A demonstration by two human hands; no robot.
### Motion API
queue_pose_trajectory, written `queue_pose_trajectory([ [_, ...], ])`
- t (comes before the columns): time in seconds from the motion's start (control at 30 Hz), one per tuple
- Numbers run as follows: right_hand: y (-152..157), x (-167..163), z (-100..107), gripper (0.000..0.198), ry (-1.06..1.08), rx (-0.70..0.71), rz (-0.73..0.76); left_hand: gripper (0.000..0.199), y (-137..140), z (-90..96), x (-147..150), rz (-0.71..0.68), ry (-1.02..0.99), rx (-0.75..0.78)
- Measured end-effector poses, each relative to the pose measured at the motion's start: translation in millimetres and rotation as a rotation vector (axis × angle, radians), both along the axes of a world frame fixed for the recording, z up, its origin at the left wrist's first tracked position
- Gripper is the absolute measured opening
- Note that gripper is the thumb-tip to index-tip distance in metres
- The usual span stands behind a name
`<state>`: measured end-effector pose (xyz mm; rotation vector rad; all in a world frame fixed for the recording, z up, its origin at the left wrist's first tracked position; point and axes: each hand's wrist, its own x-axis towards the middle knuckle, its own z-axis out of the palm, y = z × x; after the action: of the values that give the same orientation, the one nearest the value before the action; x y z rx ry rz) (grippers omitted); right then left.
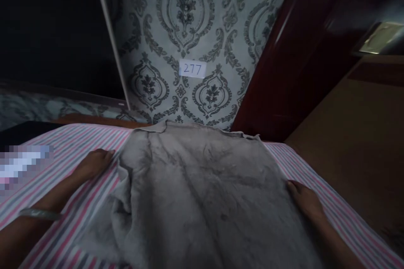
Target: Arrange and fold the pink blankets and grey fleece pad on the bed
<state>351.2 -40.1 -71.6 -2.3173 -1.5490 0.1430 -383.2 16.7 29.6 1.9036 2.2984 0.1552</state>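
A grey plush towel (214, 185) lies spread over a bed-like surface covered with a striped sheet (97, 134) in pink, white and grey. Its left side is bunched into folds, and its far edge is slightly curled. My left hand (97, 162) rests on the sheet just left of the towel, fingers stretched out, holding nothing. At the towel's right edge, my right hand (306, 199) has its fingers closed on the cloth; some fingers are hidden. A bangle (41, 214) circles my left wrist.
Behind the far edge stands a wall with patterned wallpaper (186, 17) and a paper label (192, 69) reading 277. A large dark screen (57, 29) is at left. A glossy dark red door frame (268, 71) rises at right. One patch at left is pixelated.
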Motion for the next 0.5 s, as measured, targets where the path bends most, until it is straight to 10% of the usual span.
queue_pose_trajectory([
  [0.23,-98.5,14.1,5.6,0.067,0.162,-0.065,-0.122,0.056,-120.8,-15.9,49.9,-0.061,-0.377,0.043],
  [0.5,-136.5,8.2,9.2,0.044,0.179,-0.037,-0.257,0.064,-144.4,-1.3,96.0,0.052,-0.563,0.159],
])
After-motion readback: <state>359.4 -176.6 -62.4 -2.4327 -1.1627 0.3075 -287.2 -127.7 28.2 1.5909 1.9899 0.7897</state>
